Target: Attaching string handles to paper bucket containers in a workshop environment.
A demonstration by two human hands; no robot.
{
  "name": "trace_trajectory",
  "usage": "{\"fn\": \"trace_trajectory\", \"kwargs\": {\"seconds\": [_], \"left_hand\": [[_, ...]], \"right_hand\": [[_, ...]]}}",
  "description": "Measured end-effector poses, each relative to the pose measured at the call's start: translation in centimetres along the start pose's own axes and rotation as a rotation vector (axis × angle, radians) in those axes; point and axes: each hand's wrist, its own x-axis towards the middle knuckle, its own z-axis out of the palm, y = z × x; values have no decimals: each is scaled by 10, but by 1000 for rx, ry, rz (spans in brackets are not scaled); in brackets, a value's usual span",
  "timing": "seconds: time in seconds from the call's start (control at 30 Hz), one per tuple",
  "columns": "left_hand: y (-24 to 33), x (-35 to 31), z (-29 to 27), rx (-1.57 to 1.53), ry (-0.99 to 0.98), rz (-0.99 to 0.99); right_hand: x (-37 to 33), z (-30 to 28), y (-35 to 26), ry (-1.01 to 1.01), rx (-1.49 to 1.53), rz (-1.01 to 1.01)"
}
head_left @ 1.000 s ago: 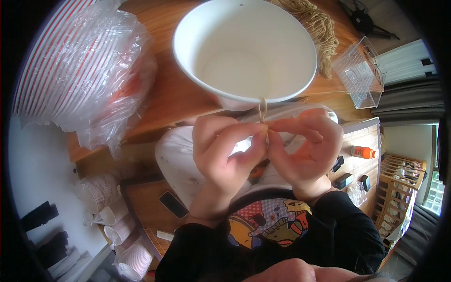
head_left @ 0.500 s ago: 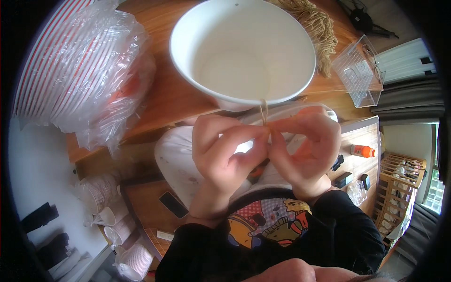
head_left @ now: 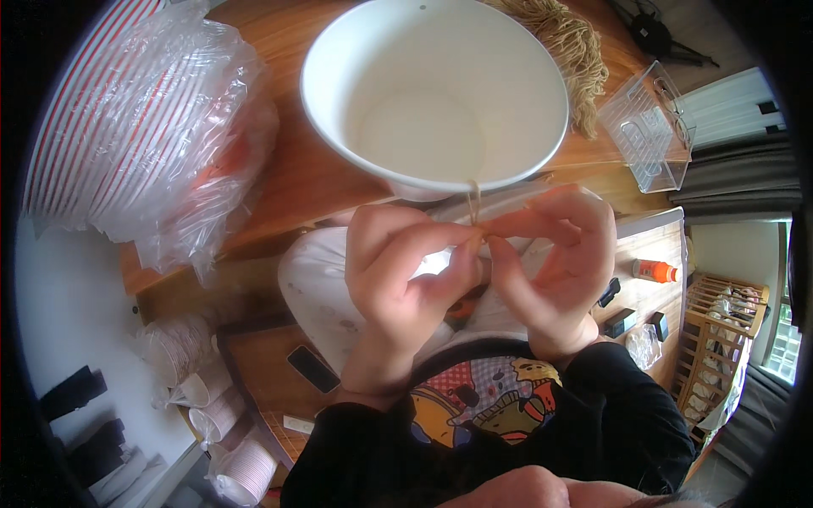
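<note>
A large white bucket [head_left: 356,144] stands at the table's near edge with its mouth toward me and nothing inside. From its near rim a thin tan cord [head_left: 475,206] hangs in a doubled strand. My left hand [head_left: 394,271] is closed, thumb and forefinger pinching the cord's lower end. Opposite it, my right hand [head_left: 563,254] pinches the same end, its other fingers curled. The fingertips of both hands nearly meet below the rim and cover the cord's tip. A hank of tan cords [head_left: 576,59] lies behind the bucket on the right.
Stacked red-striped buckets in clear plastic [head_left: 161,127] lie at the left. A clear plastic tray [head_left: 648,135] sits at the right. Below are a phone [head_left: 312,369], wrapped cup stacks [head_left: 241,470], an orange bottle [head_left: 655,271] and a wooden rack [head_left: 720,330].
My fingertips have shifted slightly at the cord's end, with the right thumb a little farther from the left. The bucket's rim has moved marginally left.
</note>
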Motion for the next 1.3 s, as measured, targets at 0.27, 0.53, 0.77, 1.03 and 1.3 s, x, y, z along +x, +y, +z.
{"fn": "trace_trajectory", "kwargs": {"seconds": [0.27, 0.53, 0.77, 1.03, 1.3], "left_hand": [[2, 0, 1, 50, -7, -11], [2, 2, -3, 86, -25, 38], [6, 2, -5, 74, -53, 1], [7, 1, -3, -33, -50, -55], [-1, 0, 2, -139, -13, -74]], "right_hand": [[0, -2, 0, 6, -126, -71], [-1, 4, 1, 54, -153, -101], [2, 1, 9, 18, -123, -197], [1, -3, -1, -47, 58, 4], [-1, -2, 0, -65, 152, 43]]}}
